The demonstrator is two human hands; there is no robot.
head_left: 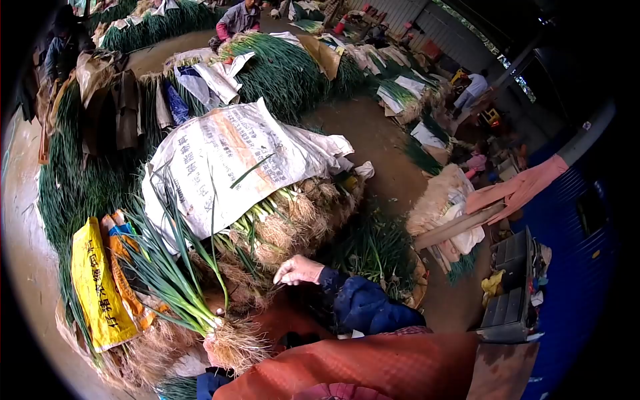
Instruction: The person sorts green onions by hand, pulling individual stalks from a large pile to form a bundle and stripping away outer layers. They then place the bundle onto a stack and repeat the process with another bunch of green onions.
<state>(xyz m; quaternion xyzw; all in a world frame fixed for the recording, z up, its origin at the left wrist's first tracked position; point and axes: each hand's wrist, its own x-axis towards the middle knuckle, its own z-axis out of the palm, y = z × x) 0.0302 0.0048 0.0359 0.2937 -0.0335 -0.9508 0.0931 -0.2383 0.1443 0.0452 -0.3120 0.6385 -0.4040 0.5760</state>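
My left hand (212,348) is closed around a bunch of green onions (195,312). The bunch tilts up to the left, its stringy pale roots hanging near my lap. Roots and stalks hide most of that hand. Out in front, my right hand (300,271) has its fingers pinched together, pointing left; whatever is between them is too small to name. Just beyond it lies a heap of green onions (277,233) with roots facing me. A white printed sack (220,160) covers the top of that heap. Red-orange cloth (360,367) lies across my lap.
Yellow sacking (100,287) lies over more onions at left. Loose green leaves (370,247) are piled right of the heap. A wooden post (460,227) and a grey crate (508,287) stand at right. Other people, one a seated person (239,20), are among onion piles further back.
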